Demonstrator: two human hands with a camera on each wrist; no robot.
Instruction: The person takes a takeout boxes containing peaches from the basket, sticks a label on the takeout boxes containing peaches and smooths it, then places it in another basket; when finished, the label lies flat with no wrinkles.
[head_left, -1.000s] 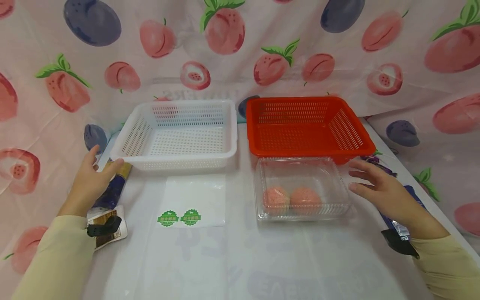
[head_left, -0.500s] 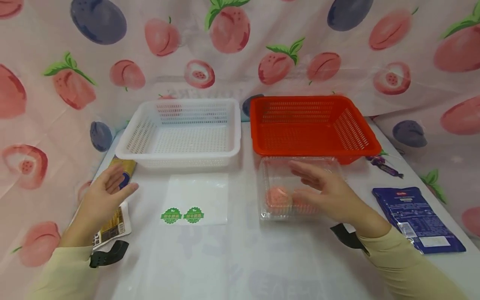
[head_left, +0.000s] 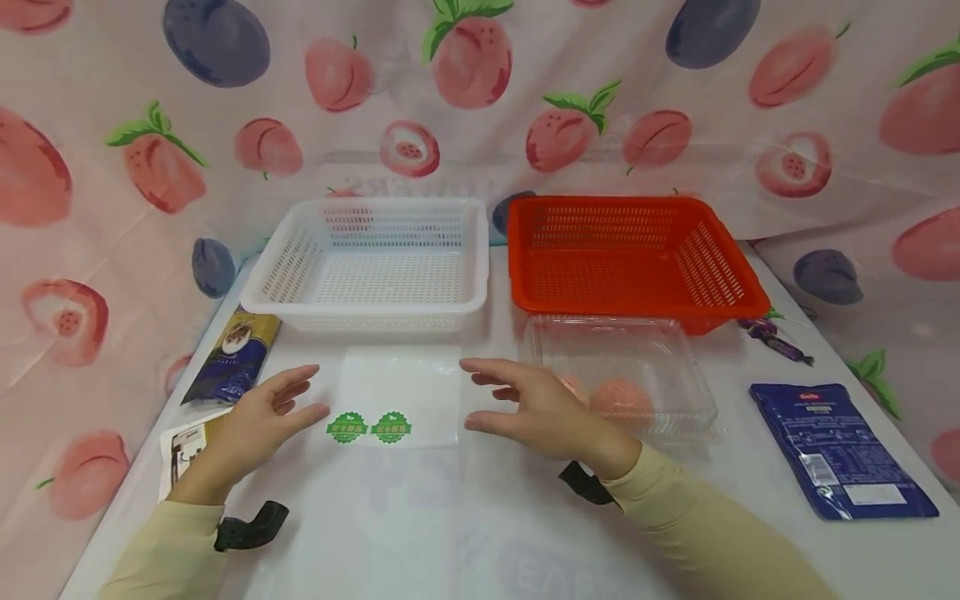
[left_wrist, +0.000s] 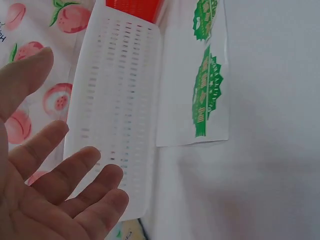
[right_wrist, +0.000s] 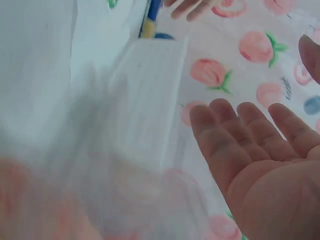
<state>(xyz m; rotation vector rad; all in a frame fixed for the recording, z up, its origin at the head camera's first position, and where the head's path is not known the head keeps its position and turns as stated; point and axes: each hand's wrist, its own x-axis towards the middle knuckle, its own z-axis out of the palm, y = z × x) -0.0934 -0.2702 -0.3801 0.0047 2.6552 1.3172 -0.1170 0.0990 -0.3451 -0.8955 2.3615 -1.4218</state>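
A flat white sheet or bag (head_left: pixel 408 375) with two green seal-shaped labels (head_left: pixel 391 427) lies mid-table in the head view. My left hand (head_left: pixel 251 429) hovers to its left, fingers loosely extended and holding nothing. Over the sheet's right edge, my right hand (head_left: pixel 551 412) is likewise extended with nothing in it. Behind that hand sits a clear plastic clamshell box (head_left: pixel 637 350), partly hidden, with round pinkish items (head_left: pixel 621 398) inside. Both wrist views show spread fingers; the left wrist view also shows the labels (left_wrist: pixel 206 95).
A white perforated basket (head_left: pixel 367 321) and a red one (head_left: pixel 637 308) stand at the back. Dark blue and gold packet (head_left: pixel 232 354) and another packet (head_left: pixel 180 446) lie left. A blue pouch (head_left: pixel 840 450) and purple-wrapped candy (head_left: pixel 780 340) lie right.
My right hand has moved left, from the clear box's right side across it to the sheet's edge. My left hand has moved right, off the packets, towards the sheet.
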